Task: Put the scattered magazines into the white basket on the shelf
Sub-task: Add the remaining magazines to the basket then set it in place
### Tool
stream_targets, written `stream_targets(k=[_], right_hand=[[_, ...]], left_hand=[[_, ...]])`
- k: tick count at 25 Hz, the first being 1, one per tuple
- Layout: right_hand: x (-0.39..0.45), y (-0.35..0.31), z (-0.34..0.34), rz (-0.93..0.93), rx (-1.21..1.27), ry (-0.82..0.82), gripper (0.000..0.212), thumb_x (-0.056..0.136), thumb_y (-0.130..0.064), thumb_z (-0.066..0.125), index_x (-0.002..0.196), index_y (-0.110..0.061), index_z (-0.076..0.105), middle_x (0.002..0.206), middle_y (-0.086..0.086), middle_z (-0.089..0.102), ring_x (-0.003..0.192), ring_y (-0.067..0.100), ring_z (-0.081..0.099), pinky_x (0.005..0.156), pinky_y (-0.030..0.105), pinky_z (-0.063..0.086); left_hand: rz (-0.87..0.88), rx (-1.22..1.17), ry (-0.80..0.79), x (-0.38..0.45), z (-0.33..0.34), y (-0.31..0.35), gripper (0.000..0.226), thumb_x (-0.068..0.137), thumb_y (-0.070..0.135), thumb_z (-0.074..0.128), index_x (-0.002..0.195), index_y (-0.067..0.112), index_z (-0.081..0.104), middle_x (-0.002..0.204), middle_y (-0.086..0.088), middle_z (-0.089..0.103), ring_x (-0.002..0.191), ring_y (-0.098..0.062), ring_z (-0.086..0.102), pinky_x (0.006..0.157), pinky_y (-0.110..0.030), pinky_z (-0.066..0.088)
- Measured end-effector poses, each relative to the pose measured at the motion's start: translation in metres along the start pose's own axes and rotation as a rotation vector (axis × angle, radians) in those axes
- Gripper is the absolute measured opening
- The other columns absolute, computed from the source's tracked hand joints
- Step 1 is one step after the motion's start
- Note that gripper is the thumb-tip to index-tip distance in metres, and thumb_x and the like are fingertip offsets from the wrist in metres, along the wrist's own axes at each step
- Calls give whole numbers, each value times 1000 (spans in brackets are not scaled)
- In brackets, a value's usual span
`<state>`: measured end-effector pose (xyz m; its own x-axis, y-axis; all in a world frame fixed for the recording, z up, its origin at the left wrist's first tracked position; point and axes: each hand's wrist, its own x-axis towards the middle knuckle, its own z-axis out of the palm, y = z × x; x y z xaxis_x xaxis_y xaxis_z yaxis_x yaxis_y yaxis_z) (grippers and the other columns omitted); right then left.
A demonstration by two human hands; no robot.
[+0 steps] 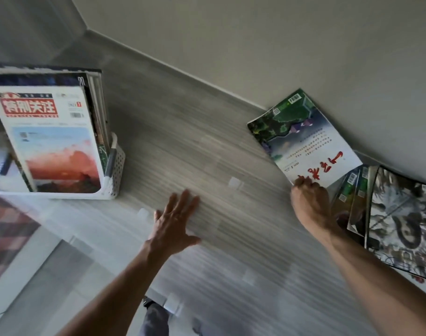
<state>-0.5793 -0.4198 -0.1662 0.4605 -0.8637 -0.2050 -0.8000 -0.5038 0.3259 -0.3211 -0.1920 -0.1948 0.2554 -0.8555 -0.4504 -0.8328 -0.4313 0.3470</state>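
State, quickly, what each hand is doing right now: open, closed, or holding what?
Left hand: open, fingers spread flat over the shelf top, holding nothing.
Right hand: grips the green-and-white magazine at its near edge.

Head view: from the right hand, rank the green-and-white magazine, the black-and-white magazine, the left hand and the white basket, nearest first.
1. Green-and-white magazine: in the right hand's grip at its near edge, by the wall.
2. Black-and-white magazine: just to the right of that hand.
3. Left hand: across the surface, mid-frame, fingers spread.
4. White basket: far left, holding upright magazines.
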Motion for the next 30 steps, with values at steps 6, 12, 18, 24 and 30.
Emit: stream_targets(k=[6, 12, 18, 24, 30], right_hand=[[-32, -21, -13, -164, 308, 101, 19, 89, -6, 51, 103, -6, 64, 94, 12, 74, 82, 24, 71, 71, 36, 59], [-194, -73, 16, -295, 519, 82, 20, 64, -18, 67, 83, -21, 72, 92, 1, 74, 93, 22, 71, 77, 31, 58], [-237, -63, 26, -10, 719, 24, 33, 81, -39, 67, 111, -28, 70, 139, -4, 58, 128, 18, 54, 98, 35, 48], [-238, -64, 43, 89, 895, -94, 40, 85, -34, 64, 125, -30, 63, 152, -18, 34, 144, 8, 28, 113, 27, 34], [-233, -34, 38, 780, 1685, -35, 66, 76, -4, 80, 131, -28, 50, 124, -8, 61, 106, 9, 61, 87, 26, 50]], left_hand=[[-22, -109, -55, 2, -21, 5, 86, 81, 48, 68, 152, 33, 22, 164, 7, 4, 151, -21, 8, 115, -52, 26], [-76, -286, 424, -14, -62, 23, 21, 88, 17, 52, 99, 17, 69, 99, -10, 73, 82, -30, 68, 66, -41, 58], [567, 19, 331, 22, -28, 133, 29, 82, 17, 55, 109, 14, 64, 117, -9, 66, 109, -30, 59, 93, -47, 51], [317, 414, -84, 77, -4, 165, 61, 78, 33, 72, 132, 19, 46, 141, -10, 47, 133, -33, 40, 112, -51, 29], [384, -470, -215, 25, -36, 116, 18, 92, 17, 59, 106, 10, 68, 98, -9, 72, 90, -15, 66, 77, -28, 47]])
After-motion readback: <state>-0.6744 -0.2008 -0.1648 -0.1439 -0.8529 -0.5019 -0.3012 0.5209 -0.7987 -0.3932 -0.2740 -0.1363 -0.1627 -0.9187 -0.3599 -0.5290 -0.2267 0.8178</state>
